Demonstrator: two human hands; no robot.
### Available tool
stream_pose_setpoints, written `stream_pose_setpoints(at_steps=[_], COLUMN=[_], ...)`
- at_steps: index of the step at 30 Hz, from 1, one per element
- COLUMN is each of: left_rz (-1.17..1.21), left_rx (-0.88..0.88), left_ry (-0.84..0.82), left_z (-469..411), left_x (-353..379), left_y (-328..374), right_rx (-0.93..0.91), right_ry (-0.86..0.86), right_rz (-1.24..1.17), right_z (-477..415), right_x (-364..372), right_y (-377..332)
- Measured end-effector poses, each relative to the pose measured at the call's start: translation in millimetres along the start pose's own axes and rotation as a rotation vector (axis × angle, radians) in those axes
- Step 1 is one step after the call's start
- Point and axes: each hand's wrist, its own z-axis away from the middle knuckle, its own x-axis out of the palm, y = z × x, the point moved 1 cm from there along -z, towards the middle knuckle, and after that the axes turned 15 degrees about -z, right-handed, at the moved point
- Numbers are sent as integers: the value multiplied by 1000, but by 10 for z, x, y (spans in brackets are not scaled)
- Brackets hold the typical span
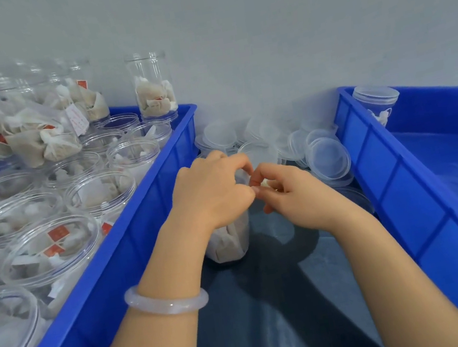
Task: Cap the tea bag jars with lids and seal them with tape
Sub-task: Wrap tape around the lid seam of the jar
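item under work: one clear tea bag jar point(229, 243), standing upright on the dark tabletop point(277, 322) in the gap between two blue crates. tea bags are visible in its lower half. its mouth is hidden under the hands, so whether a lid is seated cannot be told.

left hand point(212, 191): placed over the top of the jar, fingers curled down round the rim and gripping it. a pale bangle point(167, 303) sits on the wrist.

right hand point(291, 193): just beside the left hand at the jar top, fingertips touching it. thumb and forefinger pinch a small pale piece point(264, 183); it is too small to identify. the other fingers are curled under.

left crate point(138, 218): filled with open jars point(50, 251) of tea bags, standing upright without lids. more filled jars point(43, 137) lie tilted on top at the far end, and one tall jar point(154, 88) stands upright at the far corner.

loose lids point(328, 158): a pile of clear round lids on the tabletop beyond the hands, between the crates, against the grey wall point(258, 32).

right crate point(391, 191): one capped jar point(376, 101) lies at the far corner.
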Motion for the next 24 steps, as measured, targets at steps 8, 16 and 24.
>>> stream_pose_setpoints(at_steps=[8,16,24], left_rz=[100,101,128], left_rx=[43,132,21], left_ry=[103,100,185], left_z=[-96,-191,-259], left_x=[112,153,195], left_y=[-50,-46,96], right_rx=[10,43,-17], right_ry=[90,163,318], right_rz=[23,9,80], right_z=[24,22,105], right_x=[53,21,130], right_y=[22,55,61])
